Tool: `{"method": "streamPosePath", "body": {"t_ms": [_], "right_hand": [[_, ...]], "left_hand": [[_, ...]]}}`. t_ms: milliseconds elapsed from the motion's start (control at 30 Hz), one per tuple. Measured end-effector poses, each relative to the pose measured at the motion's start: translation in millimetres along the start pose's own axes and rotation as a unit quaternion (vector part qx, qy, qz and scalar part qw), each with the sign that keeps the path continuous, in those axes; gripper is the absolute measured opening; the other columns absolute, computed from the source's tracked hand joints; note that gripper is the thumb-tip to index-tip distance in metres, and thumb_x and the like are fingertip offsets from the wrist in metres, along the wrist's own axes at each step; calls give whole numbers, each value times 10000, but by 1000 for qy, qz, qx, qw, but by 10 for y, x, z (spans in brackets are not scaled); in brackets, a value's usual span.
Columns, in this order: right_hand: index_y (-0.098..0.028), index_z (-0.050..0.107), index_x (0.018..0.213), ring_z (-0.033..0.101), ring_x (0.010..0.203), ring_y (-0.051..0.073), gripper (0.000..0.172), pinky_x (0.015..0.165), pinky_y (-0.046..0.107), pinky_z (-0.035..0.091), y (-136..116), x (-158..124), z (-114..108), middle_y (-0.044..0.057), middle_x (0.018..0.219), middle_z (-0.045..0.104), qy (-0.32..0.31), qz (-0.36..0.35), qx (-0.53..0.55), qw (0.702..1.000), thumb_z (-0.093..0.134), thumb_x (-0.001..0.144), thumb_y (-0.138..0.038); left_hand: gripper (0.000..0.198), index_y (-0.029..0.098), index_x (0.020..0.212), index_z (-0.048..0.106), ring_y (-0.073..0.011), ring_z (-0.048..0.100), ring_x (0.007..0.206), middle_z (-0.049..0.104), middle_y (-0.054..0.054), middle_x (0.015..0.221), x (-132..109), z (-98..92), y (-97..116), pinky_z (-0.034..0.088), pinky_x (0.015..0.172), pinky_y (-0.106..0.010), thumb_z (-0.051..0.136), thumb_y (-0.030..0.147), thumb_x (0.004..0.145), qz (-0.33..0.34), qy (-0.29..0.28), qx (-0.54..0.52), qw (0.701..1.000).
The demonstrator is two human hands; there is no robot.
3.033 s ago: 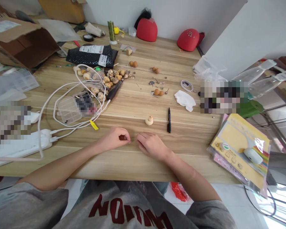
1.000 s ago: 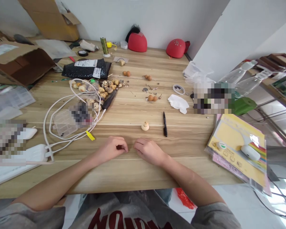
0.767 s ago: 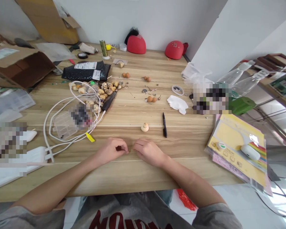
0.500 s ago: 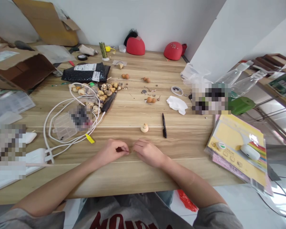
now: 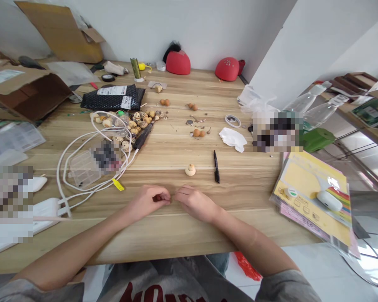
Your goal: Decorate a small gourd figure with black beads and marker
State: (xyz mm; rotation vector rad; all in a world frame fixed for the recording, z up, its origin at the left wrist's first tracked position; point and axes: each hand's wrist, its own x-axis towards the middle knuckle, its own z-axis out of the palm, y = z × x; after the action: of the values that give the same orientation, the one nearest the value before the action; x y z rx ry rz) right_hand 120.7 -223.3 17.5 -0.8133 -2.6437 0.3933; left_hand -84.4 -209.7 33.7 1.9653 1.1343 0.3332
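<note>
Left hand (image 5: 149, 201) curled, thumb pressed to fingertips, right hand (image 5: 195, 204) loosely curled just beside, grip hidden, one pale wooden gourd-shaped bead (image 5: 190, 170) at twelve o'clock, one black marker pen (image 5: 216, 166) at one, bare light wooden table (image 5: 255, 186) between, edge at six.

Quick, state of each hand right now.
Left hand: closed, fingertips pinched together; anything held is hidden.
Right hand: palm down on the table, fingers half bent; grip cannot be told.
</note>
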Motion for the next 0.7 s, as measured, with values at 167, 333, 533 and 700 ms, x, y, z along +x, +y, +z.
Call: {"method": "streamPosePath", "body": {"t_ms": [167, 333, 533, 700], "right_hand": [[-140, 621, 852, 572, 801, 160, 213, 742, 236, 481, -23, -8, -3, 61, 813, 631, -7, 27, -5, 1000, 427, 874, -54], [-150, 627, 880, 573, 798, 166, 206, 723, 244, 478, -31, -12, 5, 61, 824, 630, -19, 51, -22, 998, 437, 873, -69], [-144, 638, 937, 579, 797, 165, 223, 757, 256, 485, -40, -4, 7, 61, 830, 638, -15, 46, -19, 999, 437, 873, -68], [-135, 642, 978, 581, 825, 173, 244, 794, 277, 491, -38, 6, 4, 78, 865, 652, -23, 44, -3, 999, 431, 878, -64]], "left_hand": [[113, 160, 752, 673, -99, 603, 620, 687, 15, 693, -10, 6, -23, 441, 611, -183, 584, 218, 792, 14, 0, 31, 999], [144, 176, 773, 673, -102, 632, 668, 708, 13, 743, -26, 22, -62, 448, 647, -180, 540, 186, 828, 77, 7, 74, 994], [156, 172, 830, 665, -122, 655, 739, 715, -9, 808, -39, 46, -118, 462, 694, -203, 512, 180, 863, 145, 22, 138, 979], [189, 172, 858, 657, -126, 653, 744, 707, -19, 813, -40, 56, -133, 474, 690, -212, 471, 180, 887, 168, 30, 158, 972]]}}
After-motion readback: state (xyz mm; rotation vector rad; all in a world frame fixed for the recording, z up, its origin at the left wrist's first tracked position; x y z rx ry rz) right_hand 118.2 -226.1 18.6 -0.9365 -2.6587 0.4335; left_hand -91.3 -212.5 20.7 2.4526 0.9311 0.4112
